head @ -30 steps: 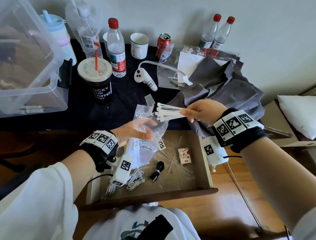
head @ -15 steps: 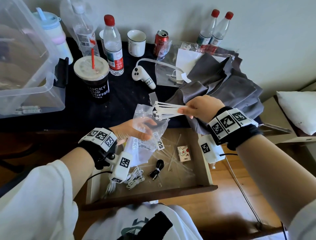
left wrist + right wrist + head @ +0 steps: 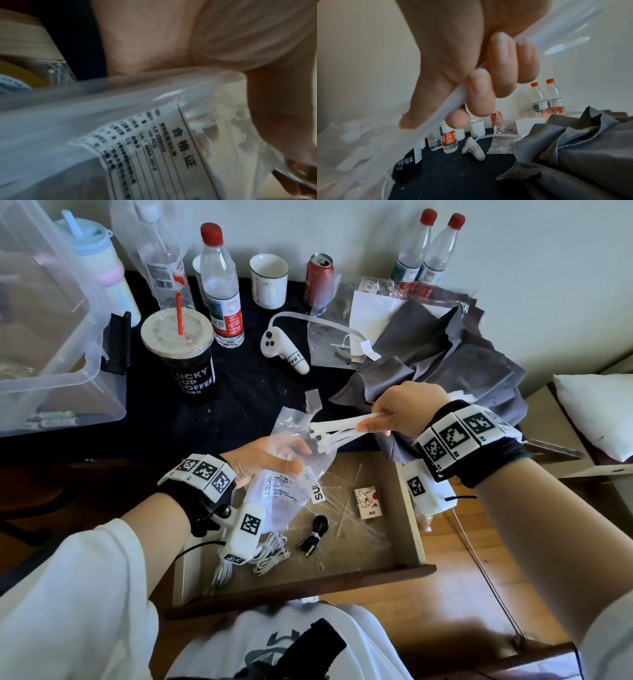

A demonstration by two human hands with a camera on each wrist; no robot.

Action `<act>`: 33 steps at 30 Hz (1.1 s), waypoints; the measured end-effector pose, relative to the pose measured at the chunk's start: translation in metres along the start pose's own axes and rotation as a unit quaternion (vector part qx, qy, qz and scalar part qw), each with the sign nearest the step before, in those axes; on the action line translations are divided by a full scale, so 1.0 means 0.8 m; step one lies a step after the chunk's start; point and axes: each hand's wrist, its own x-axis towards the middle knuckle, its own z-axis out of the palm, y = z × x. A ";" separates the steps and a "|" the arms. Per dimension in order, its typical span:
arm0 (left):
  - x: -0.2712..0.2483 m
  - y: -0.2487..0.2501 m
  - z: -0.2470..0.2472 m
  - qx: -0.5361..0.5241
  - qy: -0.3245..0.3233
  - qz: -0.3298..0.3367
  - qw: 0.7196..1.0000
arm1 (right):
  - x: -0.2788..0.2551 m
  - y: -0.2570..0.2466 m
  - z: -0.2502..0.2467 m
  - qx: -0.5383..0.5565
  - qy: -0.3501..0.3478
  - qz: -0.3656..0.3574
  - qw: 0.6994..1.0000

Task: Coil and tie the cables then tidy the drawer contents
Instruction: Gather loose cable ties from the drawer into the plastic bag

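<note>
My right hand [image 3: 394, 416] grips a bundle of white cable ties [image 3: 334, 433] above the open drawer [image 3: 407, 508]; its fingers [image 3: 481, 86] curl round the ties [image 3: 447, 108]. Their heads point into the mouth of a clear plastic bag [image 3: 291, 474]. My left hand [image 3: 270, 460] holds that bag by its upper part; its printed label [image 3: 154, 142] fills the left wrist view. In the drawer lie a coiled black cable [image 3: 317, 532], coiled white cables [image 3: 270, 553], loose cable ties [image 3: 346, 508] and a small printed box [image 3: 368, 501].
The black desk top [image 3: 239, 398] carries a coffee cup [image 3: 185, 357], water bottles [image 3: 221, 285], a mug [image 3: 269, 280], a red can [image 3: 318, 278], a white controller [image 3: 282, 350], grey cloth [image 3: 445, 364] and a clear storage bin [image 3: 44, 337]. A white pillow [image 3: 599, 412] lies at right.
My right hand has tilted the tie bundle downward, bringing its heads closer to the bag's mouth. My left hand keeps holding the bag in about the same place.
</note>
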 end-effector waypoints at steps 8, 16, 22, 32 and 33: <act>0.001 -0.003 -0.001 0.004 0.009 0.001 1.000 | -0.004 0.001 -0.003 -0.002 -0.021 0.001 1.000; 0.005 0.005 0.005 0.028 0.006 -0.003 1.000 | -0.004 -0.001 0.001 -0.061 -0.008 -0.026 0.998; 0.011 0.007 0.012 0.027 0.024 0.000 0.999 | -0.003 -0.004 -0.002 -0.086 -0.001 -0.043 0.995; 0.008 -0.001 0.010 -0.060 0.062 0.025 0.996 | -0.008 0.002 0.002 -0.054 0.098 -0.029 0.993; 0.008 -0.002 0.010 -0.068 0.063 0.029 0.995 | -0.008 0.003 0.002 -0.046 0.103 -0.028 0.993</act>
